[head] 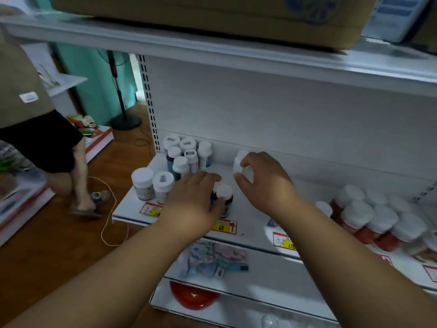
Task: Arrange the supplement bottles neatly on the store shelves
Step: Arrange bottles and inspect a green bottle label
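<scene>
On the white middle shelf (255,216), my left hand (191,200) grips a dark bottle with a white cap (223,194) near the front edge. My right hand (264,181) is closed around a white bottle (238,162) farther back, fingers on its top and side. A cluster of white-capped bottles (182,157) stands at the shelf's left end, two larger ones (152,184) in front. Several red bottles with white caps (371,218) are packed at the right end.
A cardboard box (212,17) sits on the upper shelf. The lower shelves hold a printed packet (212,259) and a red item (192,297). A person (35,119) stands at the left on the wood floor, beside a white cable (111,209) and a fan stand (123,119).
</scene>
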Available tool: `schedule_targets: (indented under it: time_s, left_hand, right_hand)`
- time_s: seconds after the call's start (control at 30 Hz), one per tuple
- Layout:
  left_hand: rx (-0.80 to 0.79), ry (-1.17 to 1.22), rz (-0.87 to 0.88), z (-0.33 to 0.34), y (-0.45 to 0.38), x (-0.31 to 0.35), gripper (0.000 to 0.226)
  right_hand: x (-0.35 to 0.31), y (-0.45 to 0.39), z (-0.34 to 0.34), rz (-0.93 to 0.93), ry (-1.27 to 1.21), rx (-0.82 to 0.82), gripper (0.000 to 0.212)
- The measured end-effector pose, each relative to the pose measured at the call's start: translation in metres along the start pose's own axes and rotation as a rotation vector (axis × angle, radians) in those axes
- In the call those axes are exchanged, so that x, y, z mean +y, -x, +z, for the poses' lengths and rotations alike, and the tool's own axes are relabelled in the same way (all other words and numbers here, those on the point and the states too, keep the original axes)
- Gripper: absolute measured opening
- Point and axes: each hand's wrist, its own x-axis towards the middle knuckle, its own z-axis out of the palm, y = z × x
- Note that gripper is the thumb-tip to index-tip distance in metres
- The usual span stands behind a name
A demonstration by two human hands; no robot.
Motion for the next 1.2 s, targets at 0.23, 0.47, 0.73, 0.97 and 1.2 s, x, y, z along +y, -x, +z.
schedule_targets:
  time_s: [0.23, 0.47, 0.73, 0.97, 1.2]
  left_hand:
    - [-0.048, 0.029, -0.067, 0.01, -0.026, -0.015, 0.045]
    - [-0.017, 0.013, -0.034, 0.009, -0.043, -0.034, 0.045]
    - [-0.053, 0.039, 0.039, 0.006, -0.036, -0.061, 0.047]
    - [-0.018, 0.643, -0.212, -0.04, -0.031, -0.078, 0.026]
    - [-0.198, 1.008, -0.372, -0.046, 0.007, -0.081, 0.068]
  right_hand:
    - [0.03, -0.074, 0.043, 0.128, 0.066, -0.155, 0.04]
    - [0.055, -0.128, 0.09, 0.313, 0.245, -0.301, 0.04]
    - [0.057, -0.135, 0.087, 0.332, 0.172, -0.198, 0.043]
    - [-0.031, -0.065, 0.048, 0.432, -1.129, 0.212, 0.011]
    - [-0.128, -0.001, 0.025, 0.507, -1.62, 0.171, 0.028]
